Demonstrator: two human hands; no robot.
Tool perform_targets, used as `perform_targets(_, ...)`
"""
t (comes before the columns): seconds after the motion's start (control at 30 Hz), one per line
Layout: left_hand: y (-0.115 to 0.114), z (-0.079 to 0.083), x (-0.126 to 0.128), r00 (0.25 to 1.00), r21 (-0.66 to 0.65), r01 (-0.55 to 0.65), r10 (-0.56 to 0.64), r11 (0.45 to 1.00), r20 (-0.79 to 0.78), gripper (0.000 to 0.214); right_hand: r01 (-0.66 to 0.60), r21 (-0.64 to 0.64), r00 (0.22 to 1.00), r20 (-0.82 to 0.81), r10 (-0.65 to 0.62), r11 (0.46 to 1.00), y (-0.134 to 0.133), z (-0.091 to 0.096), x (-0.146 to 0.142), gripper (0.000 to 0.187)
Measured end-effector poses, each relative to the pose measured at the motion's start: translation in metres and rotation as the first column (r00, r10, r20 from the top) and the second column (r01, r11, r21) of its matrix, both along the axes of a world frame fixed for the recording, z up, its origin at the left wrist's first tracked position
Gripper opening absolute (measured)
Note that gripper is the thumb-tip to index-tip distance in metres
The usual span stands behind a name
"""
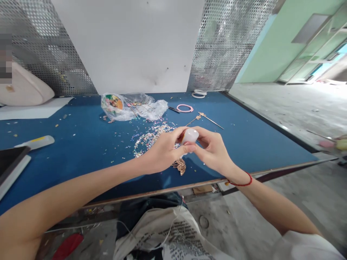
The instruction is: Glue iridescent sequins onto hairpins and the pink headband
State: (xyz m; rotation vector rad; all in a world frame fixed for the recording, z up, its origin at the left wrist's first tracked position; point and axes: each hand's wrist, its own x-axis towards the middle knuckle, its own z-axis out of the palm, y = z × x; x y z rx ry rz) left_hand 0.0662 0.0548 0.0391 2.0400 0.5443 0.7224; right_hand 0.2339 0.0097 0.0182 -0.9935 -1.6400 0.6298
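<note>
Over blue table [252, 144], left hand [161, 153], right hand [213, 150] pinching white piece [189, 136]; tote print [176, 238] unreadable.

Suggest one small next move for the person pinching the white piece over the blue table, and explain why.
Probably set the white piece down on a bare patch of the blue table: the left hand and right hand both grip it right beside scattered sequins and a gold ornament, where it could get lost.

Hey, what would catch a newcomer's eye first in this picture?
The left hand and right hand pinch a small white object at the middle of the blue table. Just beyond them lie scattered glittery bits, and a crumpled plastic bag sits farther back.
</note>
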Motion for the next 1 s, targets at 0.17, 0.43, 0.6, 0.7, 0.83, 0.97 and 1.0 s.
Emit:
perform_targets(0.17, -0.005, -0.003, 0.003, 0.995, 0.020, -0.093, 0.092, 0.995, 0.026, 0.032, 0.080, 0.015, 0.997, 0.013, -0.081, 0.997, 0.001, -0.005, -0.006, 0.016)
perform_targets(0.43, -0.017, 0.002, 0.010, 0.970, 0.006, -0.222, 0.221, 0.975, 0.100, 0.039, 0.123, 0.051, 0.992, 0.030, -0.124, 0.991, -0.004, -0.003, -0.013, 0.020)
perform_targets(0.6, -0.015, 0.001, 0.010, 0.976, -0.025, -0.177, 0.179, 0.984, 0.122, 0.039, 0.096, 0.058, 0.995, 0.036, -0.098, 0.994, -0.005, -0.001, -0.009, 0.019)
perform_targets(0.7, -0.014, 0.002, 0.009, 0.982, -0.015, -0.154, 0.155, 0.988, 0.105, 0.037, 0.082, 0.052, 0.996, 0.030, -0.083, 0.995, -0.007, 0.001, -0.007, 0.019)
perform_targets(0.83, -0.014, 0.007, 0.007, 0.988, -0.017, -0.107, 0.108, 0.994, 0.110, 0.034, 0.063, 0.047, 0.997, 0.039, -0.065, 0.997, -0.009, 0.005, -0.005, 0.022)
perform_targets(0.97, -0.015, 0.008, 0.005, 0.987, -0.027, -0.084, 0.087, 0.996, 0.131, 0.034, 0.051, 0.039, 0.997, 0.049, -0.052, 0.998, -0.010, 0.007, -0.005, 0.024)
perform_targets(1.0, -0.015, 0.008, 0.005, 0.987, -0.029, -0.084, 0.087, 0.996, 0.132, 0.034, 0.050, 0.034, 0.997, 0.049, -0.052, 0.998, -0.011, 0.007, -0.006, 0.024)
